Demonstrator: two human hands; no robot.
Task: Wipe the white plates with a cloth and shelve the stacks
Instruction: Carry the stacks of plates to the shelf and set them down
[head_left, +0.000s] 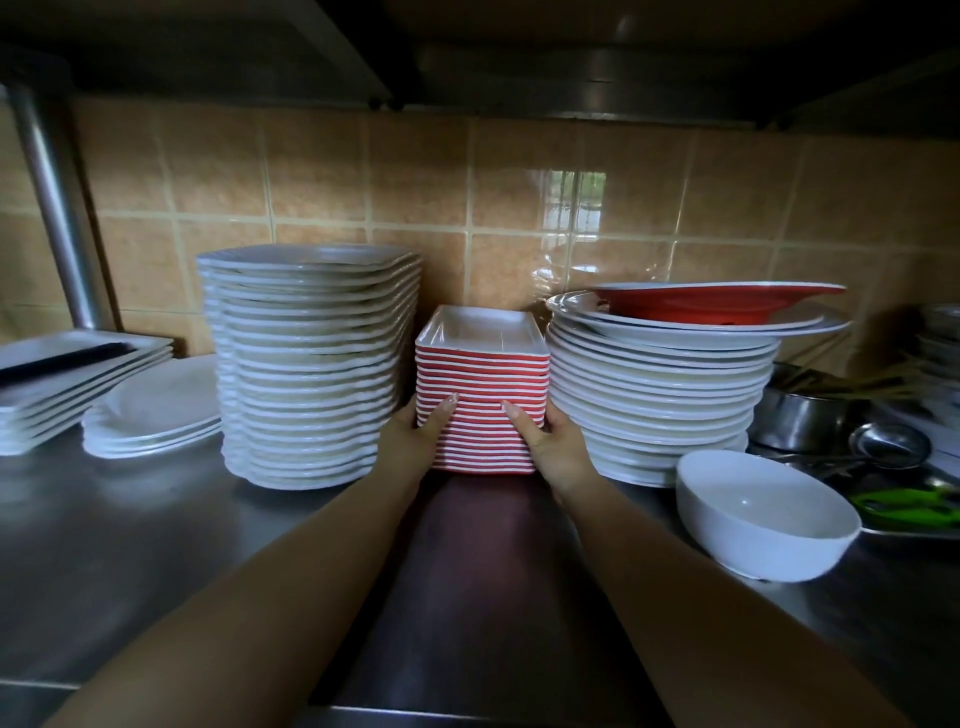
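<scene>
We grasp the red dish stack (483, 395) from both sides, left hand (415, 431) and right hand (550, 441), on the bench (130, 545) between two white plate stacks (311, 364) (660, 395).

Plate stacks sitting on steel shelf (130, 545), against tiled wall.

Tall stack of white squarish plates (311, 364) is standing left of centre, leaning a little unevenly. Stack of small red-sided rectangular dishes (485, 364), white inside, is sitting in the middle between the taller stacks, close to both. Stack of round white plates (660, 395) is standing right, a red-bottomed dish (717, 304) lying on top. Low pile of white rectangular plates (67, 384) and a few flat white plates (156, 415) are lying far left.
</scene>
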